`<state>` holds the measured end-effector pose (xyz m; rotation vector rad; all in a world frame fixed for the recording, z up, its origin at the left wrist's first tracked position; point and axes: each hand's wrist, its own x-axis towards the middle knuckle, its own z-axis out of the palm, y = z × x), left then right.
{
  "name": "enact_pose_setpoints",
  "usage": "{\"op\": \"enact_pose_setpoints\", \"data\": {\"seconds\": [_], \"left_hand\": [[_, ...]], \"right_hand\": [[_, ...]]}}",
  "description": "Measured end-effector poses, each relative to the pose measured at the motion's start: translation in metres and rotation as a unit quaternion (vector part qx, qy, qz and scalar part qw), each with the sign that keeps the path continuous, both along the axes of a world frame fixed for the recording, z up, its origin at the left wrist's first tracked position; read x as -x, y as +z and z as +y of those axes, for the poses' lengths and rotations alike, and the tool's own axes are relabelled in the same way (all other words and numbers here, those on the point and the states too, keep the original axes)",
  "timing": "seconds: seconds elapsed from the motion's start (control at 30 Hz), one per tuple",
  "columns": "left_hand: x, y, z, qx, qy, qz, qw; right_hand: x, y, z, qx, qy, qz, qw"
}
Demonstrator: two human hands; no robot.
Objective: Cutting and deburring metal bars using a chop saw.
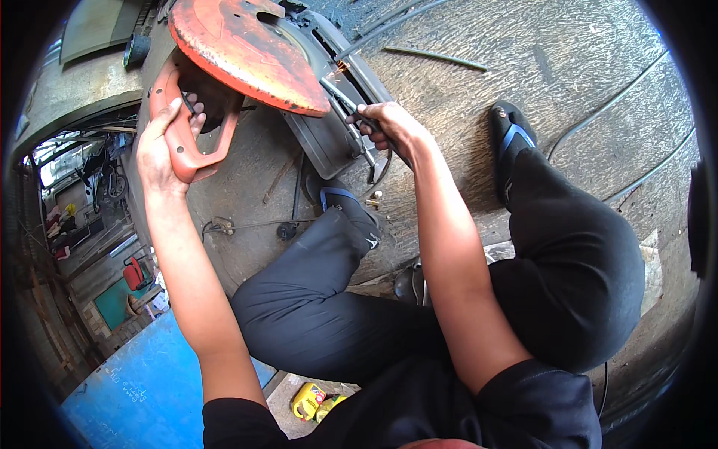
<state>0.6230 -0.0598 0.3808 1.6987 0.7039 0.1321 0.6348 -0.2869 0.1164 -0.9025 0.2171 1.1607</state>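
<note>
Left hand [158,156]: wrapped round the saw handle [178,133], ten o'clock.
Right hand [396,129]: grasping the rod [341,95], twelve o'clock.
Sparks [340,67]: may burn that hand (bare, no glove), being so near.
Rod: could jerk if that grip loosens.

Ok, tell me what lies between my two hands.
In the head view, from the left hand to the right hand: the orange handle's front bar, a strip of floor, then the machine's dark base.
</note>
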Motion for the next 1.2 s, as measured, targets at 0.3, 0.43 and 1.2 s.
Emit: {"op": "enact_pose_setpoints", "data": {"seconds": [0.3, 0.43, 1.2], "left_hand": [[-0.002, -0.003, 0.006, -0.010, -0.004, -0.005, 1.000], [-0.001, -0.002, 0.006, 0.002, -0.003, 0.002, 1.000], [0.000, -0.002, 0.003, -0.004, 0.010, -0.004, 1.000]], "right_hand": [[0.005, -0.009, 0.004, 0.019, -0.046, -0.010, 0.999], [0.007, -0.012, 0.009, 0.052, -0.056, -0.037, 0.996], [0.006, -0.019, 0.016, 0.061, -0.121, -0.072, 0.988]]}}
